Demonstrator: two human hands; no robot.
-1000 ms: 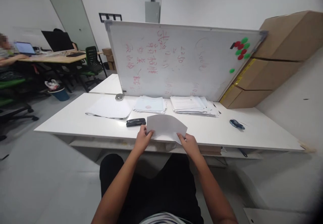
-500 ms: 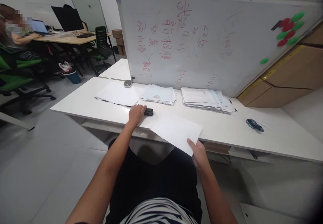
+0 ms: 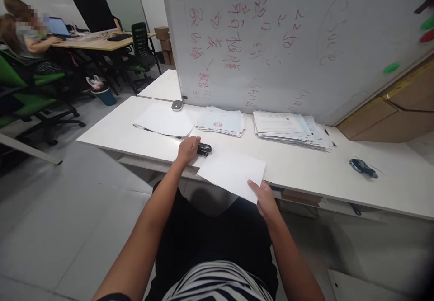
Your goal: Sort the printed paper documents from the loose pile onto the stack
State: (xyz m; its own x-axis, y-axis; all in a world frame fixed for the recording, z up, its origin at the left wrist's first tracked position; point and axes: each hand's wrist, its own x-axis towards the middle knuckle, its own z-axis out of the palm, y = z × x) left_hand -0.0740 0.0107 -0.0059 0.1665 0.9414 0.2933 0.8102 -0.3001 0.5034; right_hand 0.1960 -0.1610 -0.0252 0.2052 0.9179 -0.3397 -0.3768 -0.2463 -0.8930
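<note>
My left hand [image 3: 188, 149] is closed around a black stapler [image 3: 205, 149] at the front part of the white desk. The stapler's nose points right, and its rear is hidden in my palm. White paper sheets [image 3: 233, 172] are pinched at their right corner by my right hand [image 3: 264, 198], thumb on top. The sheets reach over the desk's front edge, with their left corner just below the stapler. Behind my left hand lies a stack of white paper [image 3: 162, 119]. Beyond the stapler is a stack of printed sheets [image 3: 220, 121] with a red stamp.
A thicker paper stack [image 3: 288, 129] lies right of centre against a whiteboard [image 3: 244, 43]. A computer mouse [image 3: 176, 105] sits at the back left of the desk [image 3: 111, 131]. A dark blue tool [image 3: 362, 168] lies at right, beside cardboard boxes [image 3: 400, 115]. A person sits far left.
The stapler has lifted or tilted a little in my left hand, showing a gap between its arms. The held sheets have shifted left toward it. The camera view has tilted down and turned left.
</note>
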